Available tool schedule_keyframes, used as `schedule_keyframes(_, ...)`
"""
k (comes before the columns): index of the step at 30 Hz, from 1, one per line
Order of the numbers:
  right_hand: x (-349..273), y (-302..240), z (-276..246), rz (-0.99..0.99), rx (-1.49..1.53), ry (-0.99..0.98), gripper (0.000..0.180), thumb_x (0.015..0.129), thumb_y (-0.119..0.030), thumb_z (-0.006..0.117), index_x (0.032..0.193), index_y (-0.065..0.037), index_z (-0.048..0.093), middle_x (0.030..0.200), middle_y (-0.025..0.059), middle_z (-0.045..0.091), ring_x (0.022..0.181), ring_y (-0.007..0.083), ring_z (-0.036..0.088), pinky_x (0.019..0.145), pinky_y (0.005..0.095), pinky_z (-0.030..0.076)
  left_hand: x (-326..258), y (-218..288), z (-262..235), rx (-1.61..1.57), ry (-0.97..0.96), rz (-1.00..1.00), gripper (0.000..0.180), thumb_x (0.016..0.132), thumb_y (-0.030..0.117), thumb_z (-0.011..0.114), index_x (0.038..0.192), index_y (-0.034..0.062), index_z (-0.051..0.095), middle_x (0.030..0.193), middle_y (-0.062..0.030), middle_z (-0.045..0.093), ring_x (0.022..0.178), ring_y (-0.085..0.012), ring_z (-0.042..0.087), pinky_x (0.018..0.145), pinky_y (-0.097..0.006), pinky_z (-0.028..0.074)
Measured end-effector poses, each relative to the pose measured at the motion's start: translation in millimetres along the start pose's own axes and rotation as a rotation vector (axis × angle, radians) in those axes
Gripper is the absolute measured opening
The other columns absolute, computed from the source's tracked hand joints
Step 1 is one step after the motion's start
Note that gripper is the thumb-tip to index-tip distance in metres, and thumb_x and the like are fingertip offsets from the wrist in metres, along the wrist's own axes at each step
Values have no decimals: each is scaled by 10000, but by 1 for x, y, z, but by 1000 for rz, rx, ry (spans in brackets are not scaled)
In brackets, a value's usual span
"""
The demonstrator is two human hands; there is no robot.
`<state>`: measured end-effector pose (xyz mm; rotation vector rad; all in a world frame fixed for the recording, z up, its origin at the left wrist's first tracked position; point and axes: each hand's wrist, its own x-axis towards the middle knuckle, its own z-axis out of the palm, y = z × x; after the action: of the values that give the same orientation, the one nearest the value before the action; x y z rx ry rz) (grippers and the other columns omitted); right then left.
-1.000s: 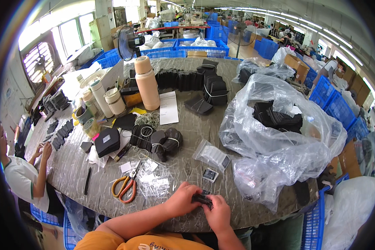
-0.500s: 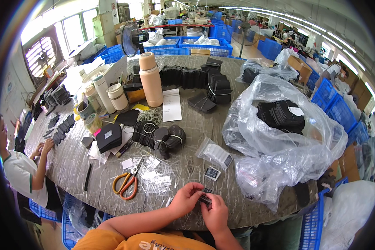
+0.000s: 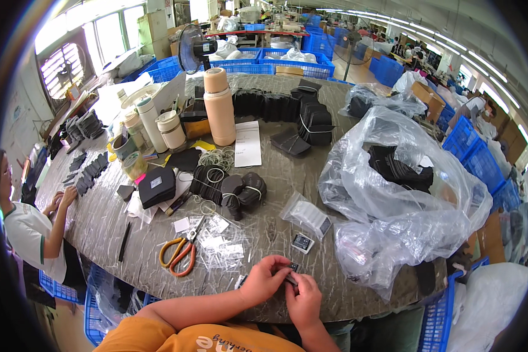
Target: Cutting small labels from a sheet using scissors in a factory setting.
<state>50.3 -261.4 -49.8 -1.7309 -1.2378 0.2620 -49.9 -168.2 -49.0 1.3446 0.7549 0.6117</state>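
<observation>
Near the table's front edge, my left hand [image 3: 265,280] and my right hand [image 3: 304,298] are close together, both closed in a fingertip pinch. Between them is a small black piece [image 3: 293,267], mostly hidden by the fingers; its exact kind is too small to make out. Just beyond the hands lies a small black label with white print [image 3: 303,242]. Past it rests a clear plastic packet [image 3: 307,215] of small flat pieces. To the left of my hands are orange-handled scissors [image 3: 182,252], their blades pointing away, and a loose heap of white strips [image 3: 222,249].
A large clear bag [image 3: 364,170] holding black pieces [image 3: 393,167] fills the right side. Tied black bundles [image 3: 243,192], a black pouch [image 3: 157,186], a peach flask [image 3: 219,111] and a paper sheet [image 3: 248,144] stand farther back. A co-worker [image 3: 35,229] handles grey pieces [image 3: 88,176] at far left.
The whole view has shifted slightly. My fingers have moved a little around the small black piece, which is now more covered. Both hands stay in nearly the same place.
</observation>
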Motion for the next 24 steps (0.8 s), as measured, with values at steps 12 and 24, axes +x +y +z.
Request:
schedule_keyframes(12,5,-5,-8,-173,-37,13,176,735,26,649,904,-1,608,842,155,609,700,297,614,611,344,499,13,16,-13,-15,22,87,191,869,61,532,1051,12,562,1033,-106,582,1023,-219,549,906,-298,414)
schedule_keyframes(24,0,-8,-5,-12,75,17,173,755,-8,636,922,-29,599,865,157,599,770,339,596,668,385,491,47,34,-28,983,-418,136,226,677,110,701,868,53,595,911,-120,597,864,-313,565,757,-378,457)
